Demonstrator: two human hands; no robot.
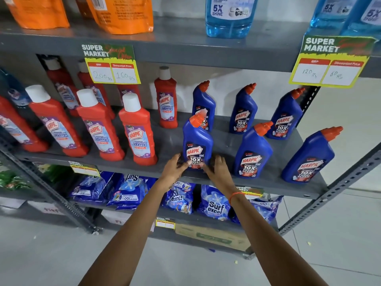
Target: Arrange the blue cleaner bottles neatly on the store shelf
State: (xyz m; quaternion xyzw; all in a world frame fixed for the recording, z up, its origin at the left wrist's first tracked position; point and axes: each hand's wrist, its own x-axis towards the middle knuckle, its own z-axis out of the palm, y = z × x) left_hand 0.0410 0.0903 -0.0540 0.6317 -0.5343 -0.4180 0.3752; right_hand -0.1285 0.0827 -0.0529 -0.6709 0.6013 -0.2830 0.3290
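Several blue cleaner bottles with orange caps stand on the grey middle shelf (pixel 171 139), in a back row and a front row. The front-left blue bottle (pixel 197 139) stands upright near the shelf's front edge. My left hand (pixel 175 168) touches its lower left side and my right hand (pixel 216 169) its lower right side, so both hands clasp its base. Another front-row blue bottle (pixel 252 150) stands to its right, and a third (pixel 309 156) sits at the far right. Behind them stand three more, one (pixel 204 104) partly hidden by the held bottle.
Red bathroom cleaner bottles (pixel 137 129) fill the left half of the same shelf. Price tags (pixel 112 65) hang from the shelf above, which carries orange pouches and light blue bottles (pixel 229 15). Blue detergent packs (pixel 214 203) lie on the shelf below. A slotted upright (pixel 329 195) borders the right.
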